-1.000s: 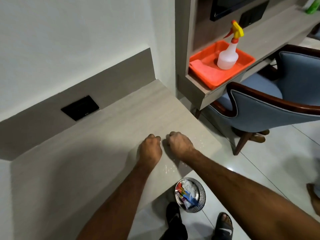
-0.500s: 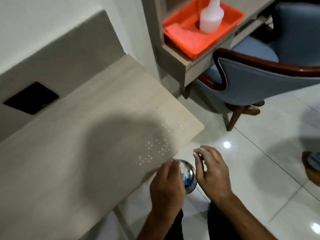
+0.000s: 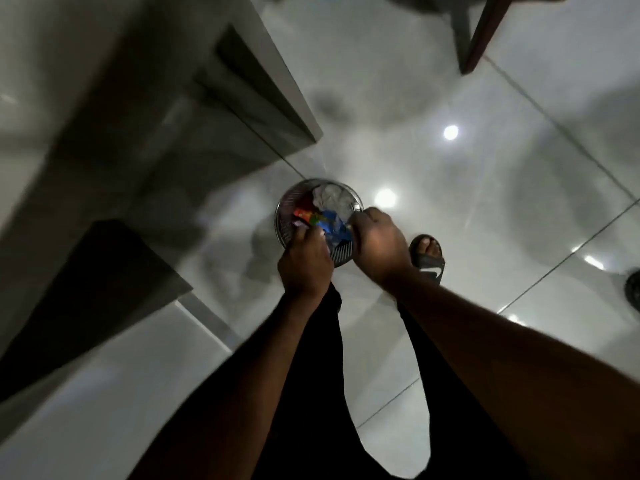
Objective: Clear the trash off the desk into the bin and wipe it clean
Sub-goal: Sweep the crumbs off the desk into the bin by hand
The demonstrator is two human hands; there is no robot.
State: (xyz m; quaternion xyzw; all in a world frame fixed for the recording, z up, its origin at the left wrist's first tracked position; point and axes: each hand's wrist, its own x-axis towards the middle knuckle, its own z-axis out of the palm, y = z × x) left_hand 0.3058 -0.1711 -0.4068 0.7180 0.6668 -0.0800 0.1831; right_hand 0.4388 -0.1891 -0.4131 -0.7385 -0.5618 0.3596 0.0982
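Observation:
A round metal mesh bin stands on the tiled floor just off the desk's corner. Inside lie crumpled white paper and bright red, green and blue wrappers. Both hands hang over the bin's near half, backs toward me. My left hand has its fingertips down among the wrappers. My right hand sits at the bin's right rim with its fingers curled under. What the fingers hold, if anything, is hidden. The desk shows blurred at the upper left.
A wooden chair leg stands at the top right. My sandalled foot is right beside the bin. A dark panel sits low on the left. Glossy white floor tiles reflect ceiling lights.
My view has tipped from the desk top straight down to the floor. Both hands left the desk edge and dropped onto the bin.

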